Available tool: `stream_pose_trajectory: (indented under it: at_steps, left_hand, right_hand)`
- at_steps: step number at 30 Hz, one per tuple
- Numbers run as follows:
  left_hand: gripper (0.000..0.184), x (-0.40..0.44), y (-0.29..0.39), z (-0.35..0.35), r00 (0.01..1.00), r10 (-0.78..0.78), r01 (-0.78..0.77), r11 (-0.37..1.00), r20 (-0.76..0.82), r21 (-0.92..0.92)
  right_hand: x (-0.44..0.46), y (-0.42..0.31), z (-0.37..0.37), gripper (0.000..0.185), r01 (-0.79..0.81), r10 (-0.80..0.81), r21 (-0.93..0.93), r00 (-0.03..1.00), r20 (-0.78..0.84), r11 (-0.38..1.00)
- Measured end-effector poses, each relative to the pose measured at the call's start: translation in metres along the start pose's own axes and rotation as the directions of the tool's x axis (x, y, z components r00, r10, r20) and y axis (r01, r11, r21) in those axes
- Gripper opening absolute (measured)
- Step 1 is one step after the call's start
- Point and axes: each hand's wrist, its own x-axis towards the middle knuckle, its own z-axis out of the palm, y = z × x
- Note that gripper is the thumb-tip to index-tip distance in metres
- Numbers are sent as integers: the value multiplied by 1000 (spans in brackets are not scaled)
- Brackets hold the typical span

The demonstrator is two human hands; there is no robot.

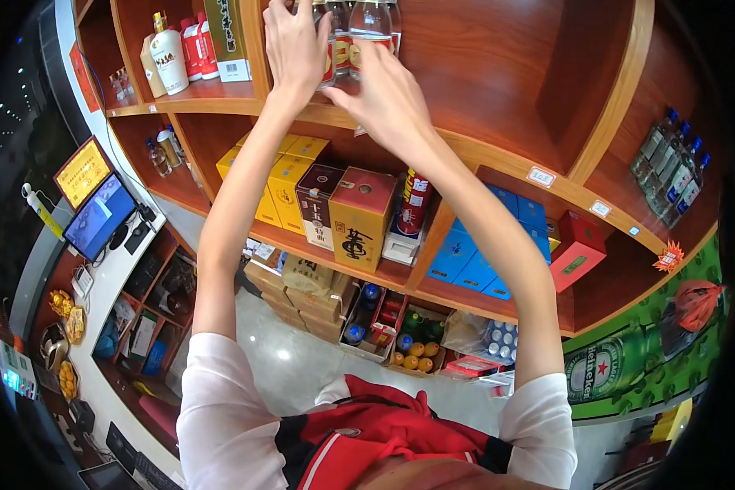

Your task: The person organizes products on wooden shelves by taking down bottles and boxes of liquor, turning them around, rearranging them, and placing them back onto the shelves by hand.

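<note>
"Where are our clear glass bottles with red and gold labels [371, 24]?"

"They stand close together up on the brown wooden shelf [482, 73], between our two hands."

"What is our left hand [296, 51] doing?"

"It is at the left side of the bottles. The top of the picture cuts off its fingertips, so we can't tell how open it is or if it grips."

"And our right hand [386, 91]?"

"It is part open. Its fingers bend at the front of a bottle and its thumb sticks out to the left. We can't tell if it grips."

"What do we see lower down?"

"Yellow boxes [287, 189] on the left, shiny blue boxes [459, 255] on the right."
</note>
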Motion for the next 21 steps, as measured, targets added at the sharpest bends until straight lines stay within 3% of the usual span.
stream_pose_trajectory:
  at_steps: [2, 4, 5, 6, 8, 9, 10, 12, 14, 16, 18, 20, 21]
  left_hand:
    - [33, 3, 28, -10, 999, -49, 49, 994, 0, -97]
    - [30, 8, 67, -23, 993, -121, 117, 936, 9, -332]
    - [29, 13, 86, -27, 996, 14, -37, 960, -86, -278]
    - [25, 16, 113, -34, 997, 12, -42, 918, -78, -394]
    - [23, 19, 158, -37, 998, 34, -61, 836, -58, -545]
    - [20, 21, 186, -45, 997, -23, 62, 751, 69, -657]
    - [19, 23, 202, -40, 996, 79, -82, 773, -33, -629]
    - [18, 26, 242, -37, 996, 89, -77, 688, -21, -721]
    - [18, 29, 274, -34, 993, 114, -95, 646, -27, -758]
    - [18, 30, 305, -32, 990, 138, -117, 616, -39, -779]
    - [19, 31, 336, -34, 984, 168, -145, 588, -55, -796]
    - [19, 30, 366, -35, 981, 183, -153, 503, -68, -851]
    - [19, 27, 378, -42, 984, 179, -70, 465, 17, -882]
  right_hand:
    - [-32, -4, -48, 41, 85, -84, 5, 987, -136, 996]
    - [-57, -7, -110, 29, 99, -106, -38, 949, -298, 994]
    - [-68, -4, -139, 24, 34, -28, 7, 913, -408, 999]
    - [-78, 3, -166, 20, -29, 52, 54, 859, -509, 998]
    - [-84, 35, -212, 15, 0, 121, 163, 673, -730, 987]
    - [-85, 59, -233, 15, -4, 149, 192, 648, -747, 981]
    - [-84, 87, -253, 16, -3, 176, 221, 620, -765, 975]
    - [-85, 148, -284, 35, -173, 225, 144, 729, -647, 974]
    - [-85, 198, -296, 32, -416, 427, 134, 773, -470, 900]
    - [-83, 239, -289, 61, -532, 507, 15, 798, -327, 847]
    - [-73, 273, -284, 86, -680, 659, -223, 732, -171, 698]
    - [-71, 353, -263, 90, -706, 711, -90, 695, 104, 703]
    - [-69, 362, -259, 89, -696, 694, -57, 699, 171, 715]
